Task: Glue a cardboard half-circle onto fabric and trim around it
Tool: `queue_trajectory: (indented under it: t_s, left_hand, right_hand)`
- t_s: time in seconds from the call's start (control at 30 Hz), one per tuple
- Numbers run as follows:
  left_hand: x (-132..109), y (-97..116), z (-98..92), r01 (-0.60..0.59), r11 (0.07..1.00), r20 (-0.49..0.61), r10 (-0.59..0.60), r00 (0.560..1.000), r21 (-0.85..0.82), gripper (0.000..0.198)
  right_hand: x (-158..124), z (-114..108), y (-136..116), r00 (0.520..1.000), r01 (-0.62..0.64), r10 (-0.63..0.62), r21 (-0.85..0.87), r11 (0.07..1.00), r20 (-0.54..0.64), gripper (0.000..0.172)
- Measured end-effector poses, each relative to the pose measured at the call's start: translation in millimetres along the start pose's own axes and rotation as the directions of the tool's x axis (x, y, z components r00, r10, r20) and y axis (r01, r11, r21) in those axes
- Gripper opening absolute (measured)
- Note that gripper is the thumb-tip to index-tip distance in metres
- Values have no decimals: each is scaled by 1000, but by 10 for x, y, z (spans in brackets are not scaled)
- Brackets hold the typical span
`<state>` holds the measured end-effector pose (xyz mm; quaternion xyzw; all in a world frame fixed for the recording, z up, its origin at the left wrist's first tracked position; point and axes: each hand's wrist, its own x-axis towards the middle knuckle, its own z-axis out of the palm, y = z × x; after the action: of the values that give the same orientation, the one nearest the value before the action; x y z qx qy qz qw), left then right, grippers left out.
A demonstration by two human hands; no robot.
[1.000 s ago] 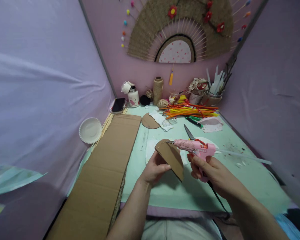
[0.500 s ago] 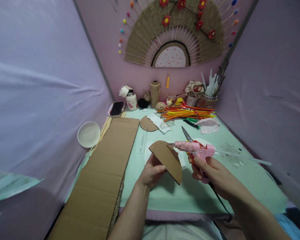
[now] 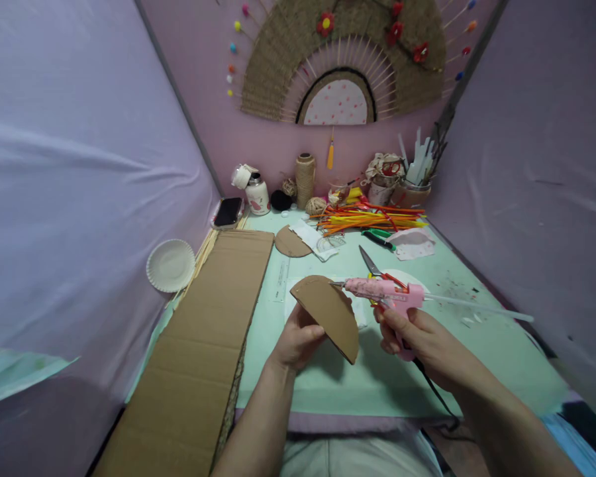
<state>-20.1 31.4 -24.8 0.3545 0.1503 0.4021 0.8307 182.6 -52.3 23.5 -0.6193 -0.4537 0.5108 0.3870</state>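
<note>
A half-round piece of brown cardboard [image 3: 330,315] is tilted above the table, with my left hand [image 3: 300,338] closed on its lower left edge, thumb in front and the other fingers mostly hidden behind. My right hand [image 3: 410,334] is wrapped round the handle of a pink glue gun [image 3: 377,289]. The gun's nozzle points left and meets or nearly meets the upper part of the cardboard. A long clear glue stick [image 3: 481,307] sticks out of its back. Scissors [image 3: 370,260] with red handles lie just behind the gun.
A long cardboard sheet [image 3: 193,358] lies along the left side. A ruler [image 3: 279,278], a cardboard half-disc [image 3: 292,242], green-handled pliers [image 3: 379,240] and orange and yellow sticks [image 3: 372,217] lie farther back. A white plate [image 3: 171,265] is at far left; a twine spool [image 3: 305,182] stands behind.
The view has shifted slightly, so most things appear a little further left and higher. Both hands keep their hold, and the nozzle stays at the upper part of the cardboard.
</note>
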Motion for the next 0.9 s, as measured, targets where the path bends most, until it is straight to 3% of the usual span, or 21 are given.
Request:
queue_trajectory:
  t_s: [0.23,0.9]
  left_hand:
    - [-5,38,20,-38,999,37,40,999,-36,67]
    - [-2,24,-23,-80,996,-19,79,997,-45,81]
  right_hand:
    - [-33,-26,37,1000,4,-4,-31,1000,-26,63]
    - [-147,-79,64,996,-88,84,-128,988,-39,62]
